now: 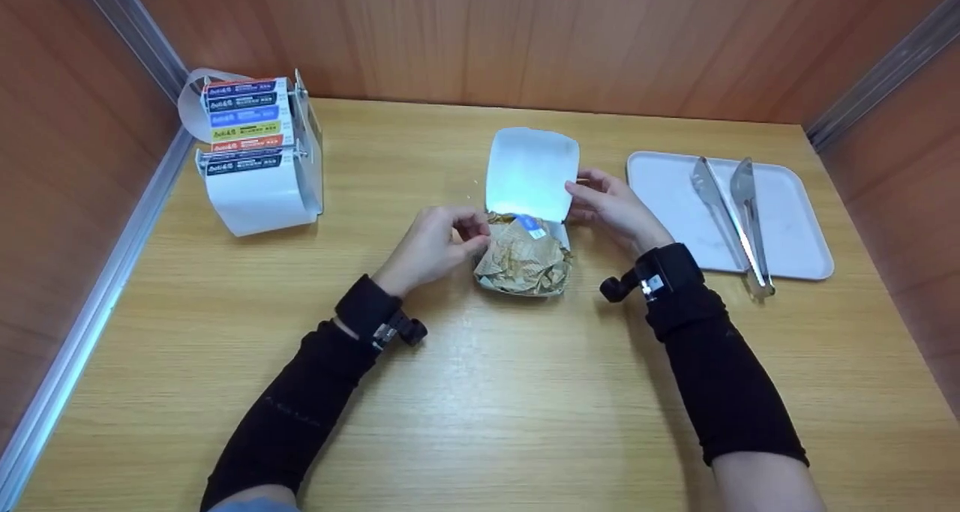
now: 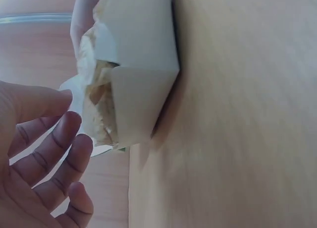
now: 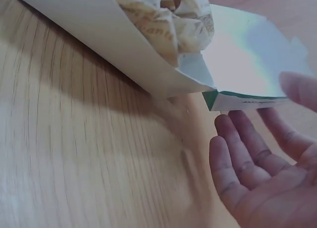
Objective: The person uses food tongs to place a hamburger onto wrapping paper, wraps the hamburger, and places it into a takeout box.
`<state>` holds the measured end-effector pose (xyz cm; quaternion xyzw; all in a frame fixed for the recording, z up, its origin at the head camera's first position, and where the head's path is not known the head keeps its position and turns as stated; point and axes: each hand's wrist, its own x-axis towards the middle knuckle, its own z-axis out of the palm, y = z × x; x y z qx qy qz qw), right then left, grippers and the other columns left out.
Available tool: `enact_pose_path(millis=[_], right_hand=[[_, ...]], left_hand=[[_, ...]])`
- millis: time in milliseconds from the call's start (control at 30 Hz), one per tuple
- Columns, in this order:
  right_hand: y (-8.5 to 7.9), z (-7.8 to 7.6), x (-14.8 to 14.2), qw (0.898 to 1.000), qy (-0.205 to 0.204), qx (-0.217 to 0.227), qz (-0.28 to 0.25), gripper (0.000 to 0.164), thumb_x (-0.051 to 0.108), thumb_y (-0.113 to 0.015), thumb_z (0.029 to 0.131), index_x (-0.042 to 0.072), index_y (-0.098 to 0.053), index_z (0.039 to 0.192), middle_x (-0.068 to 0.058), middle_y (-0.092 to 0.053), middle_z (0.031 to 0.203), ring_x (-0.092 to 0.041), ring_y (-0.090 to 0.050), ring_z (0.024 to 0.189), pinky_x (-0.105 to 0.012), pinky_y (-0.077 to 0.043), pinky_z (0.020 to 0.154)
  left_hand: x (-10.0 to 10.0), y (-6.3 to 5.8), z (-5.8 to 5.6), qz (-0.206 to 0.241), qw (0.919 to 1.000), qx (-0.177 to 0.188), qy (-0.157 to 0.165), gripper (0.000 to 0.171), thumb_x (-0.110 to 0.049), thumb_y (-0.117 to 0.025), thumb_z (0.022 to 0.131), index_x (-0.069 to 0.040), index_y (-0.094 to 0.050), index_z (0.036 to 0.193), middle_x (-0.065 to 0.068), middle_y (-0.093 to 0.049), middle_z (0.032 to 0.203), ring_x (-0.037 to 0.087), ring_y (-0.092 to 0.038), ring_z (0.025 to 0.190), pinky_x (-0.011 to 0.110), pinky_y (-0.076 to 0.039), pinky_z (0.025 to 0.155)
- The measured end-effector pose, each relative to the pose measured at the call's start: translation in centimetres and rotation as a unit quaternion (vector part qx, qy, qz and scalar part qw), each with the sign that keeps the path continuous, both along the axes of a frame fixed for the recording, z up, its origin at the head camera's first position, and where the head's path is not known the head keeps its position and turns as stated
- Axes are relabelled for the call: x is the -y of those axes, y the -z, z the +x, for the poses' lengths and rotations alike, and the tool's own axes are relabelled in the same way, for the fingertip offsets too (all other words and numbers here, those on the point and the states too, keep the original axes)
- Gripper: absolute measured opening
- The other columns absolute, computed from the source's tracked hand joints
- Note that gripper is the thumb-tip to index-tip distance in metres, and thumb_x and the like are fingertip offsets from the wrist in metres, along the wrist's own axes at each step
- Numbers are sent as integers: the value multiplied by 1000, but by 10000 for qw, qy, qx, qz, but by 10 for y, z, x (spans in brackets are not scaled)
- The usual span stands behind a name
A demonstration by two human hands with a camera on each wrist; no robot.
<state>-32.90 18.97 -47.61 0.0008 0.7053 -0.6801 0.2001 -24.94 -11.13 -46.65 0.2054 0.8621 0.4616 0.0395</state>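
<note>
A small paper burger box (image 2: 141,99) stands on the table with its white lid (image 1: 531,171) raised at the back. Inside lies a bundle in crumpled brown printed paper (image 1: 521,261), a blue-and-white sticker on top; its contents are hidden. My right hand (image 1: 611,205) pinches the lid's right edge, the thumb on the inner face and fingers behind. At the box's left side, my left hand (image 1: 435,250) has its fingers loosely bent, the fingertips close to the wrapper. Nothing shows between the left thumb and fingers in the left wrist view.
A white tray (image 1: 675,227) to the right bears metal tongs (image 1: 731,212), their handle end over its front edge. At the back left stands a white rack (image 1: 262,197) with several labelled boxes (image 1: 244,115). Wooden panels (image 1: 465,40) enclose the table's back and sides.
</note>
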Motion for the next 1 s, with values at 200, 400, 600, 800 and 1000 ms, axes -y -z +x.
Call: enact_pose_path(millis=[200,400,600,800,1000], right_hand=[[-7,5,0,9989,146,-450,-36,50,28,-54,113,1,-44,154,-2,-58,135,-16,-63,122,-39,-52,115],[-16,14,6,9904,325,-1208,586,47,43,-44,115,7,-56,143,-1,-65,124,-19,-62,117,-50,-47,109],[-19,28,14,9742,214,-2014,994,45,38,-42,117,2,-66,126,-4,-69,119,-21,-60,115,-47,-47,105],[-15,45,20,9577,-220,-2644,1117,45,42,-54,112,1,-71,122,-12,-71,126,-19,-63,117,-35,-49,102],[-9,60,20,9450,-590,-2875,1442,31,32,-61,110,4,-73,112,-15,-69,137,-29,-58,135,-56,-36,121]], left_hand=[[15,-5,-7,376,9965,216,-716,5,-5,-76,97,-9,-74,100,9,-75,97,21,-68,89,28,-56,83],[24,-3,-15,836,9881,374,-1233,16,-12,-63,108,-1,-69,118,18,-73,110,28,-68,98,32,-56,86],[22,-2,-17,1035,9882,281,-1090,35,-23,-41,117,-4,-65,135,22,-71,127,34,-70,113,46,-57,100],[18,-1,-12,954,9943,-35,-482,44,-29,-34,119,-9,-61,147,14,-66,147,33,-61,136,49,-49,116],[13,0,-6,460,9983,-295,203,47,-33,-34,118,-11,-74,131,13,-55,160,30,-46,154,52,-33,130]])
